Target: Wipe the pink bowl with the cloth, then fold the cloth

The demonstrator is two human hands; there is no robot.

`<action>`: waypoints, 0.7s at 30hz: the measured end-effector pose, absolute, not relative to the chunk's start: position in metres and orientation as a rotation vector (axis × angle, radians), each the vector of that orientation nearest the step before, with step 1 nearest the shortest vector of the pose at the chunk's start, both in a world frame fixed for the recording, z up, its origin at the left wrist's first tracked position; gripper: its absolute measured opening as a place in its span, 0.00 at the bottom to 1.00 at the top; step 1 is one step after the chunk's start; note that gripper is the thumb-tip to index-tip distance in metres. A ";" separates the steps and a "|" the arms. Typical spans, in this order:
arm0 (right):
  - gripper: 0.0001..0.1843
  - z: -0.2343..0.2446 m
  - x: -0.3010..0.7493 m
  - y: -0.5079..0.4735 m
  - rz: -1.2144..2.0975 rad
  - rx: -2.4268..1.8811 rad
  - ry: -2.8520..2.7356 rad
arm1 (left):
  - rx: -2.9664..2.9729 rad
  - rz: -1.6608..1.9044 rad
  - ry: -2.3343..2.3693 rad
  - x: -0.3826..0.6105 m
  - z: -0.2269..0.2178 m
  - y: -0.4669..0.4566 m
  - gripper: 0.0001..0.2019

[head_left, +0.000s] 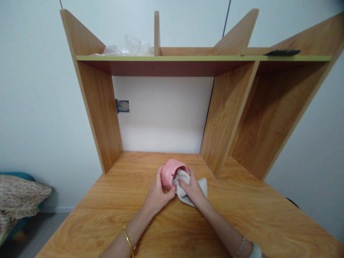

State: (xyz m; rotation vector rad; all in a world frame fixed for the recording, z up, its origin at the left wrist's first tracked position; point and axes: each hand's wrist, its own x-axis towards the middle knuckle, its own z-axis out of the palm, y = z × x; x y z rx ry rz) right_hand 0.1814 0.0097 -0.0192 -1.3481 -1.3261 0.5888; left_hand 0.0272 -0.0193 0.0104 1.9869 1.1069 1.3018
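A pink, faceted, hollow container [170, 171], perhaps a small pot, is tilted with its opening toward me and to the right. My left hand [158, 193] is closed around its left side, thumb at the lower rim. In my right hand [192, 186] is a light grey cloth [183, 177], bunched partly inside the opening, with the thumb pressing on it. Loose cloth hangs below and to the right of that hand. The right fingers behind the cloth and rim are mostly hidden.
Both forearms reach over a wooden desk [107, 208]. A wooden shelf unit [228, 122] rises behind, holding a clear plastic bag [129, 48] and a flat dark object [282, 52]. An uncovered wall socket box [123, 106] shows wires. At left lies a patterned cushion [24, 195].
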 end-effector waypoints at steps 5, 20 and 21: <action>0.39 -0.008 0.183 0.004 0.450 -1.483 -1.425 | 2.202 1.136 1.359 0.017 0.023 -0.022 0.38; 0.37 -0.002 0.181 -0.010 0.429 -1.403 -1.553 | 2.255 1.063 1.389 0.010 0.027 -0.021 0.33; 0.36 -0.002 0.181 -0.010 0.437 -1.392 -1.527 | 2.204 1.083 1.362 0.010 0.026 -0.020 0.34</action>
